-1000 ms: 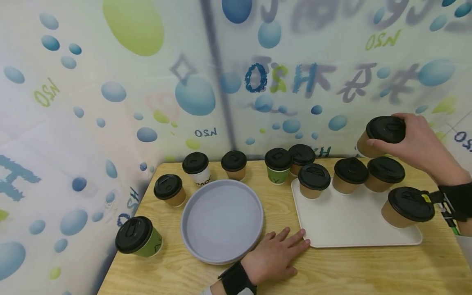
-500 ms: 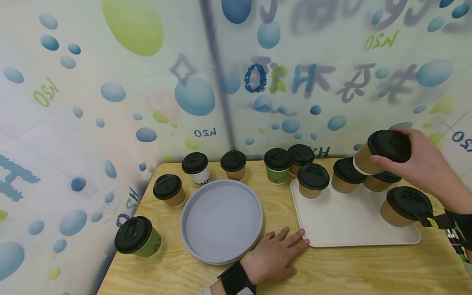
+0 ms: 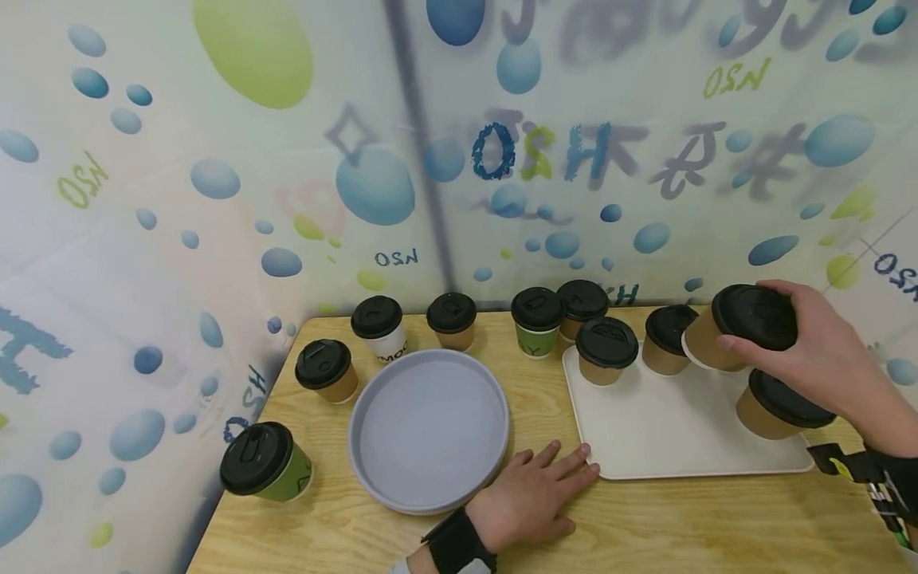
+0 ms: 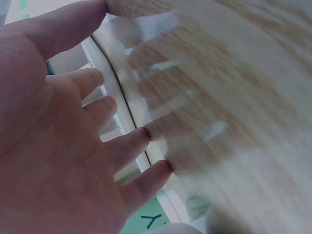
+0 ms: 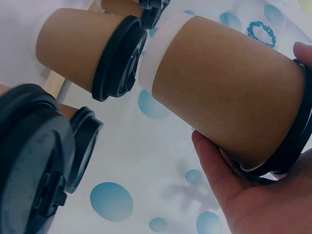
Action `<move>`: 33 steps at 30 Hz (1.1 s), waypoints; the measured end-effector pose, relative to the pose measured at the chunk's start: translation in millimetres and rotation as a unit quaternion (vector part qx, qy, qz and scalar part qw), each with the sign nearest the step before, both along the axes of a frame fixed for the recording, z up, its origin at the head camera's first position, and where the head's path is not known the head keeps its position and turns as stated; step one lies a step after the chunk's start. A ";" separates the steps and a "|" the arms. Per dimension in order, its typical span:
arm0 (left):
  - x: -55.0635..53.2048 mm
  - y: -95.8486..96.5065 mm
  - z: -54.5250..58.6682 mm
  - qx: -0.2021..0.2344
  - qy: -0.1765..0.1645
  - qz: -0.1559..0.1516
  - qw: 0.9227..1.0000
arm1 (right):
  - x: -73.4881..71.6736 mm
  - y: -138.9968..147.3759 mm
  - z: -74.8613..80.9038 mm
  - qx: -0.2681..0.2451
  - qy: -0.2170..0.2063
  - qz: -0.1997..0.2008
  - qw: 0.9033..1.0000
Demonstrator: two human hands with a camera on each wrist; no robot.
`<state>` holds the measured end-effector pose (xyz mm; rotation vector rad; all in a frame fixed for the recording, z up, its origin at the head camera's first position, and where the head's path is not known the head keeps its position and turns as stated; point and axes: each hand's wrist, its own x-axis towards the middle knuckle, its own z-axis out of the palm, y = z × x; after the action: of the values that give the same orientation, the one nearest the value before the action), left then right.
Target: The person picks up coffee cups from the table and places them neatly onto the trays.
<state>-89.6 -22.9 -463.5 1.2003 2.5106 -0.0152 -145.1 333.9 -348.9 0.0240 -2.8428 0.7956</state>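
Note:
My right hand grips a brown paper coffee cup by its black lid, its thumb along the near side. The held cup hangs tilted over the white tray's back right, and its brown wall fills much of the right wrist view. On the tray stand lidded brown cups: one at the back left, one beside the held cup, and one at the right, partly under the hand. My left hand lies with spread fingers on the table, fingertips by the tray's front left corner.
A round grey plate lies left of the tray. Around it stand a green cup, a brown cup, a white cup and another brown cup. A green cup and a brown cup stand behind the tray's left.
My right hand has lowered the held cup toward the tray's back right, and it now hides the cup seen there earlier. The left hand stays in place.

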 end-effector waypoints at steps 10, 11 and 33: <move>0.8 0.0 -0.5 0.003 0.000 0.000 1.000 | 16.8 -4.1 -26.7 -0.012 0.013 0.031 0.999; 0.9 0.0 -0.5 0.002 0.002 0.000 1.000 | 18.1 -4.6 -30.4 -0.010 0.011 0.034 0.999; 2.4 -1.0 -1.5 0.003 0.021 -0.004 1.000 | 24.6 -12.6 -72.2 0.135 0.054 0.048 0.988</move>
<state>-87.2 -23.9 -465.0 1.2255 2.5433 -0.0357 -120.5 321.3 -421.1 0.2351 -2.8406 0.4054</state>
